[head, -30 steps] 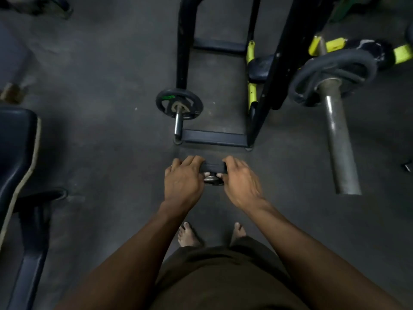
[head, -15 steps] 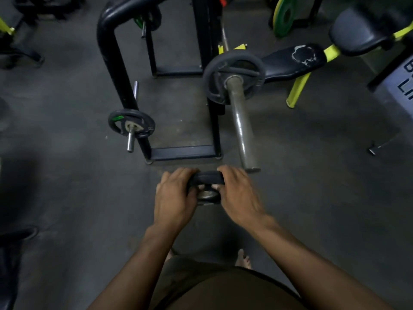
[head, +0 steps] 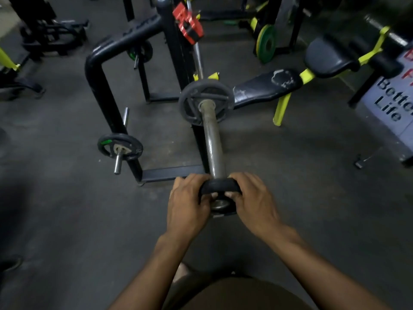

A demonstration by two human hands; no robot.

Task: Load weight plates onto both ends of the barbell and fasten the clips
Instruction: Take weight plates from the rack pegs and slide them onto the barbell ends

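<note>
At far left we noted a small black plate with a green mark (head: 120, 147) sitting on a storage peg of the black rack frame (head: 101, 86), well apart from the hands; a bare peg (head: 125, 116) stood just above it.

Left hand (head: 186, 203): closed around the left rim of a small black weight plate (head: 220, 194), fingers (head: 190, 179) curled over the top edge and thumb tip pressed on the near face beside the centre hole.

The small plate was held upright between both hands, its metal-lined bore facing us, right at the near end of the barbell sleeve (head: 212, 142). We could not tell whether the sleeve tip had entered the bore or merely touched the plate's far face. Farther along the same sleeve, a larger grey plate (head: 205, 104) was already seated against the collar, well apart from the held plate.

Beyond it, a red clip (head: 187, 24) sat up on the rack upright, beside the bar shaft.

Right hand (head: 253, 201): clasped on the plate's right rim, mirroring the left, thumb tip on the near face.

To the right we logged a black bench pad (head: 266, 85) with worn patches on yellow legs, and a green plate (head: 266, 44) leaning upright behind it. The floor (head: 67, 209) was dark and matte.
</note>
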